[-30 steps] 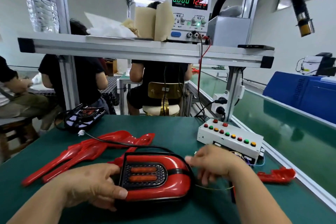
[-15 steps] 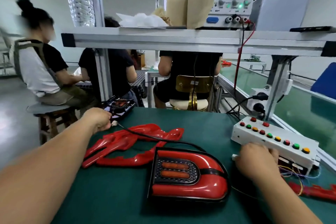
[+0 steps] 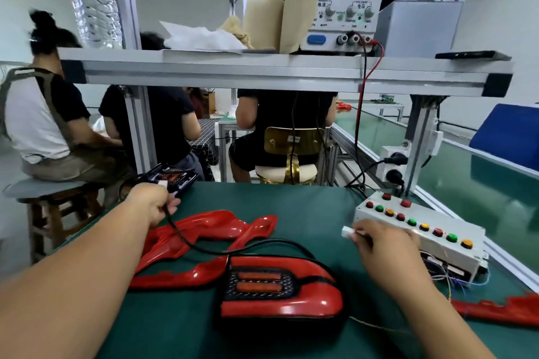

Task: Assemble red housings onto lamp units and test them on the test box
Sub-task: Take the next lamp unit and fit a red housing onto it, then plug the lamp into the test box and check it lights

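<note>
Left hand (image 3: 154, 204): was stretched out toward the far left corner of the bench (image 3: 291, 210), fingers curled round a black cable (image 3: 186, 243). A bit of white plug poked out at the top of the fist.

Right hand (image 3: 385, 245): sat by the right edge, thumb and fingertips pinched on a small white connector (image 3: 348, 232), right in front of the test box's left end. Couldn't tell if the plug was touching the box.

Finished lamp (image 3: 280, 291): middle of the bench near the front edge, between the two forearms. Red housing was on, with two orange strips in the black grille facing up.

Black cable: ran from the left fist across the loose shells and looped round the back of the finished lamp.

Loose red housings (image 3: 210, 230): piled left of centre, just behind the finished lamp.

Bare lamp unit (image 3: 172, 176): far left corner, just past the left hand, kinda blurry.

Test box (image 3: 423, 242): white, along the right edge, with a row of red, green and yellow buttons. Thin wires spilled out at its near end.

Red strip (image 3: 501, 310): jagged piece lying at the front right corner.

Power supply (image 3: 344, 0): up on the shelf (image 3: 262, 73) over the bench, display lit green and red, red and black leads hanging down.
</note>
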Demonstrator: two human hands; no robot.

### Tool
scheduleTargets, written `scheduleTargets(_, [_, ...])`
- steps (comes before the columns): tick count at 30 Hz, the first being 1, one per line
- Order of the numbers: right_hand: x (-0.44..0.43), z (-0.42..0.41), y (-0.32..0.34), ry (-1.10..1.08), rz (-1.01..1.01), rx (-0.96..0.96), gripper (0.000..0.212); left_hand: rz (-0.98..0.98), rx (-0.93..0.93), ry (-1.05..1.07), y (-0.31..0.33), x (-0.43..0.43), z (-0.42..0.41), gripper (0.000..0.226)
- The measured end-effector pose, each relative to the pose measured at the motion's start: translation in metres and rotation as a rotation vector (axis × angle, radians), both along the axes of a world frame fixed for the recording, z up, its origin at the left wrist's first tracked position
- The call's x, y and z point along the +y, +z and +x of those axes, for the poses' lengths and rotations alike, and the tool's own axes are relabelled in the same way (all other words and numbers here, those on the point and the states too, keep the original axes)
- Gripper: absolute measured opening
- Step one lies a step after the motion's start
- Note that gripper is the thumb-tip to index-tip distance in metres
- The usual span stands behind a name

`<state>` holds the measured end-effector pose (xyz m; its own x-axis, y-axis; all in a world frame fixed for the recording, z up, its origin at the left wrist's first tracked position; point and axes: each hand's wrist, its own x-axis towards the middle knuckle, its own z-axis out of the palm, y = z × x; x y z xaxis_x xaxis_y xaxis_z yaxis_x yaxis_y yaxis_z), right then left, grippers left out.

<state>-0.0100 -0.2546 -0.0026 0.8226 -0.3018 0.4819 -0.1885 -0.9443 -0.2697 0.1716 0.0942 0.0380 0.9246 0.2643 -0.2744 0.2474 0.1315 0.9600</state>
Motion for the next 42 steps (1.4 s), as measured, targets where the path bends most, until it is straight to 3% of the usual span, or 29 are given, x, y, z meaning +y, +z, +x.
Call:
scheduleTargets(2, [-0.002, 0.001, 0.002, -0.003, 0.017, 0.002, 0.021, -0.103, -0.112, -0.035, 0.015, -0.009, -0.007, 0.033])
scheduleTargets(6, [-0.002, -0.003, 0.006, -0.05, 0.056, -0.069, 0.019, -0.044, -0.401, -0.194, 0.054, -0.045, -0.037, 0.013])
scheduleTargets(14, [-0.004, -0.011, 0.006, -0.005, 0.16, -0.187, 0.016, 0.389, -0.685, -0.713, 0.071, -0.131, -0.092, 0.018])
scheduleTargets(18, [-0.008, -0.011, 0.004, 0.067, 0.229, -0.328, 0.01, 0.773, -0.815, -0.727, 0.062, -0.162, -0.109, 0.022])
scheduleTargets(20, [-0.008, -0.01, 0.003, 0.108, 0.243, -0.377, 0.007, 0.848, -0.857, -0.742, 0.054, -0.173, -0.115, 0.025])
scheduleTargets(27, [-0.014, -0.01, 0.0, 0.154, 0.247, -0.412, 0.007, 0.871, -0.925, -0.823, 0.039, -0.19, -0.116, 0.037])
scheduleTargets(32, [-0.015, -0.011, 0.002, 0.197, 0.201, -0.419, 0.006, 0.892, -0.957, -0.914, 0.038, -0.185, -0.113, 0.033])
scheduleTargets(37, [-0.016, -0.011, 0.003, 0.213, 0.172, -0.393, 0.007, 0.811, -0.998, -0.888, 0.034, -0.183, -0.114, 0.032])
scheduleTargets(42, [-0.015, -0.011, 0.003, 0.227, 0.149, -0.354, 0.01, 0.88, -1.006, -0.893, 0.03, -0.181, -0.113, 0.036])
